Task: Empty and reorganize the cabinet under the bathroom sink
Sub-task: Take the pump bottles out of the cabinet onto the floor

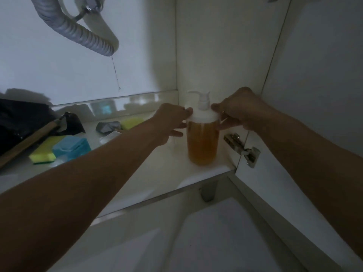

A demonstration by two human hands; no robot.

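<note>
Both arms are deep in the open cabinet (pixel 212 169) now, and the two-handed hold sits at the right end of its floor, close against the side wall. Well out to the left of that hold lies the bulk of the clutter: a black bag (pixel 21 122) with a wooden handle (pixel 29 142) across it, then a blue box (pixel 71 147), two yellow sponges (pixel 44 154), and a crumpled grey scrap (pixel 108 126); above it all the ribbed drain hose (pixel 78 30) loops down. Between the palms stands the pump bottle (pixel 202 138), upright, amber liquid nearly to the shoulder, base on the shelf. The left hand (pixel 172 122) pinches the white cap's edge, lower fingers on the clear wall; the right hand (pixel 235 112) curls round the opposite side of the cap. So a narrow, snug hold, high up on the bottle. The better play, by this read, is sliding one hand lower onto the body: a cap may twist loose under a full load. Keep it vertical, mind the pump nozzle, and watch the door hinge (pixel 242 148) just below the right wrist.
</note>
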